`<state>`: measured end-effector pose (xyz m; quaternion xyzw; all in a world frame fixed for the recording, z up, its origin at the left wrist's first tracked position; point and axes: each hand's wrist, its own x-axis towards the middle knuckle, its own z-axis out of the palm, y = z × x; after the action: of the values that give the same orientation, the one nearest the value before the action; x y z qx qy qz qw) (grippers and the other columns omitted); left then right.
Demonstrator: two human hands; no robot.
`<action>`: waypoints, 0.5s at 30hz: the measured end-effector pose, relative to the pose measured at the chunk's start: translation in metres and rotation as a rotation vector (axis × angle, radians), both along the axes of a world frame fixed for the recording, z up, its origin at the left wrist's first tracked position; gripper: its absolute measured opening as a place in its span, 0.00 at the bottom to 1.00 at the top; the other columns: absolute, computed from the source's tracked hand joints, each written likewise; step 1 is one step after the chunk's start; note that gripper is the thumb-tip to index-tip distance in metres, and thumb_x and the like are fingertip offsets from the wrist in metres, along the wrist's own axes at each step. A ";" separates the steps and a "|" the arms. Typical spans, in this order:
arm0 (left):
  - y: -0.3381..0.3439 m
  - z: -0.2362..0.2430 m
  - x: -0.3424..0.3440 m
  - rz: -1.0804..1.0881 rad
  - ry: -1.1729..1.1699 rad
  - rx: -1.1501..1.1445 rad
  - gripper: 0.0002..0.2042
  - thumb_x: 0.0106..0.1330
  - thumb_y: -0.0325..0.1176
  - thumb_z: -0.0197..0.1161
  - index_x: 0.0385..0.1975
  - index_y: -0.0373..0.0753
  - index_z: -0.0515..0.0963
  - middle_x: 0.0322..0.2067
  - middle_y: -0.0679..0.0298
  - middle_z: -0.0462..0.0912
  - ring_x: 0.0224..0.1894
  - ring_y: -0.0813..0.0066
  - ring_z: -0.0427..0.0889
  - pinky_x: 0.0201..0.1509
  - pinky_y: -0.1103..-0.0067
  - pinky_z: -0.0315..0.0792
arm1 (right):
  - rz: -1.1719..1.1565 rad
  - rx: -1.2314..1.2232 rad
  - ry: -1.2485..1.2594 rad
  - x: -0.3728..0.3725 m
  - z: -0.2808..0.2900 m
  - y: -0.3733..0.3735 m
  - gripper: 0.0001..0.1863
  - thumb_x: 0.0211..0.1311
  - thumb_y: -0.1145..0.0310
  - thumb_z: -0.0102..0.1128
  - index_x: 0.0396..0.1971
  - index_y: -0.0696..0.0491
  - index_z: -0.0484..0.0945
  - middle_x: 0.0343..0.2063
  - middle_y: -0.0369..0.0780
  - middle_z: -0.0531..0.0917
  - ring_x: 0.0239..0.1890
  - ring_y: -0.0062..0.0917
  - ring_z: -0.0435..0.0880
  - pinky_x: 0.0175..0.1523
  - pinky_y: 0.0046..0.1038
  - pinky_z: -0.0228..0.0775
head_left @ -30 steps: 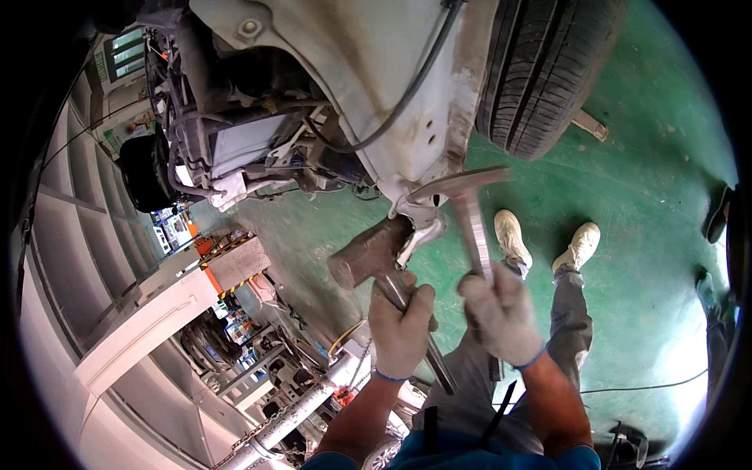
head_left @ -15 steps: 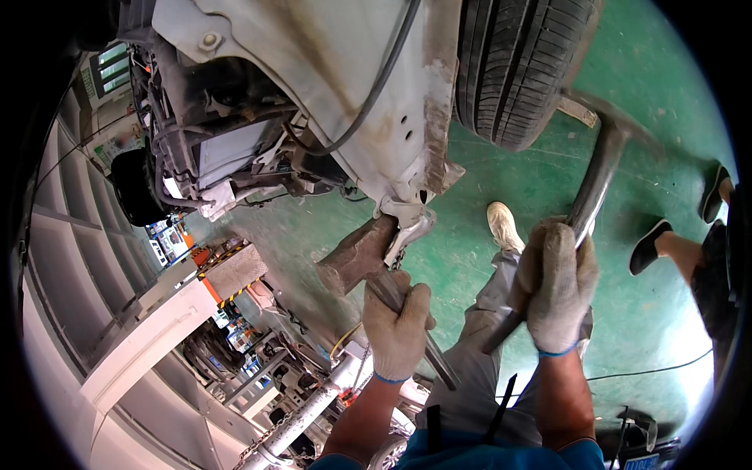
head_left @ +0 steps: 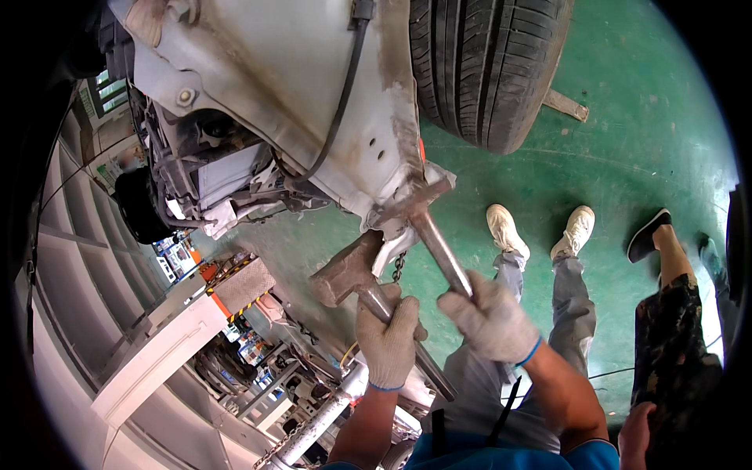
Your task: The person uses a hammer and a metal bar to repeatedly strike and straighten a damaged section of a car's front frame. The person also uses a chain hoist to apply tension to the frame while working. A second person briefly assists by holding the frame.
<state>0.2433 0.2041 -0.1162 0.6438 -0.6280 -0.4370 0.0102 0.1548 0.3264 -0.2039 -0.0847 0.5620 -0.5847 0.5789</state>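
Observation:
My left hand (head_left: 388, 341), in a pale knitted glove, is closed around the metal handle of a sledgehammer (head_left: 347, 268). Its heavy, rusty head rests beside the left side of a bent metal flange (head_left: 392, 249) at the lower corner of a car's body panel (head_left: 329, 117). My right hand (head_left: 495, 319), gloved the same way, grips the handle of a narrower-headed hammer (head_left: 442, 251). That hammer's head overlaps the panel's crumpled lower edge; whether it touches the metal cannot be told. A chain (head_left: 399, 268) hangs below the flange, partly hidden by the gloves.
A car tire (head_left: 493, 70) stands right of the panel, with a wooden piece (head_left: 565, 105) beside it on the green floor (head_left: 619, 164). A person in a black shoe (head_left: 648, 235) stands at right. A white pole (head_left: 325, 419) and a pale steel frame (head_left: 160, 352) lie left.
My right hand has swung its hammer from the raised right side down and left onto the panel's corner. My left hand and the sledgehammer have barely moved. The person at right has come nearer.

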 end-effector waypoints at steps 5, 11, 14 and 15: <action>0.006 0.003 -0.001 0.075 0.051 -0.026 0.12 0.68 0.24 0.64 0.45 0.33 0.68 0.25 0.62 0.77 0.18 0.77 0.77 0.23 0.80 0.72 | -0.183 0.077 -0.462 -0.017 0.010 0.007 0.18 0.75 0.55 0.62 0.40 0.58 0.75 0.20 0.34 0.76 0.20 0.16 0.75 0.25 0.25 0.69; 0.010 0.003 0.000 -0.028 -0.022 -0.116 0.10 0.66 0.24 0.65 0.41 0.33 0.70 0.26 0.62 0.77 0.19 0.76 0.79 0.23 0.79 0.73 | -0.120 -0.067 -0.615 0.013 0.008 0.005 0.20 0.75 0.51 0.59 0.40 0.55 0.72 0.20 0.33 0.74 0.17 0.15 0.71 0.20 0.22 0.63; 0.018 0.009 -0.005 -0.039 0.000 -0.273 0.11 0.65 0.23 0.67 0.41 0.33 0.71 0.26 0.62 0.78 0.21 0.76 0.80 0.23 0.80 0.73 | -0.059 -0.089 -0.750 0.021 0.008 0.005 0.18 0.76 0.54 0.59 0.44 0.57 0.76 0.21 0.31 0.75 0.18 0.10 0.70 0.21 0.19 0.63; 0.013 0.011 -0.007 -0.057 -0.023 -0.218 0.11 0.65 0.23 0.68 0.41 0.33 0.71 0.26 0.62 0.78 0.21 0.76 0.80 0.24 0.80 0.73 | -0.062 -0.094 -0.784 0.015 0.008 0.005 0.18 0.76 0.55 0.59 0.45 0.57 0.76 0.21 0.31 0.75 0.18 0.10 0.70 0.21 0.19 0.63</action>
<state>0.2359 0.2173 -0.1051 0.6257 -0.6899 -0.3590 0.0605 0.1699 0.3316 -0.1963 0.1356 0.2732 -0.6151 0.7271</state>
